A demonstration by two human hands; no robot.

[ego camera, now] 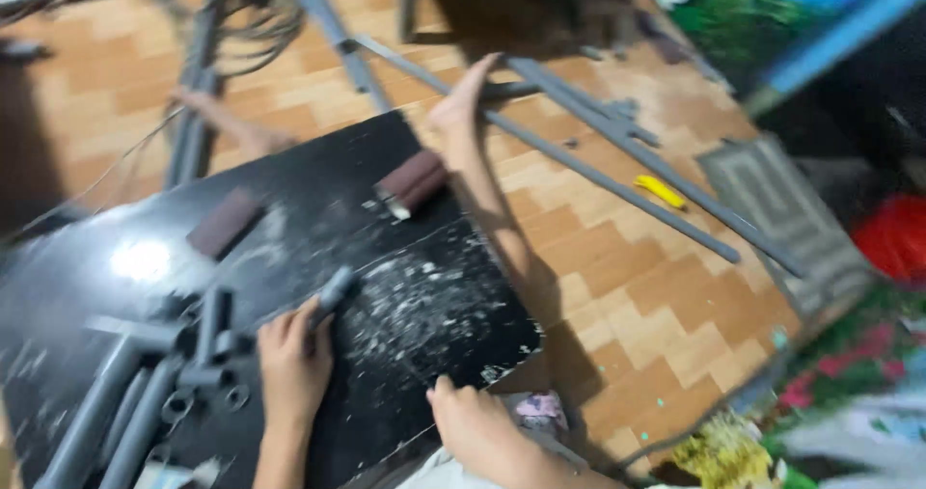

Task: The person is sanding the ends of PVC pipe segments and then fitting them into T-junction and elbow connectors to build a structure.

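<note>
Head view, blurred. Left hand (292,364) at lower centre, fingers curled round a short grey pipe piece (333,294) over the black surface (318,209), white dust scattered beside it. Right hand (477,429) at the bottom edge, fingers bent, resting on the board's near corner, gripping nothing visible. Grey pipe fittings (183,364) clustered at lower left. Two brown blocks (413,182) further up. Long grey pipes (617,176) and a yellow tool (661,191) on the wooden floor (656,296), upper right.

Long grey pipes (617,166) lie across the tan tiled floor (627,286), with a small yellow tool (661,191) beside them. Two brown blocks (413,181) rest on the black board (289,229). A patterned grey mat (781,214) sits further right.
</note>
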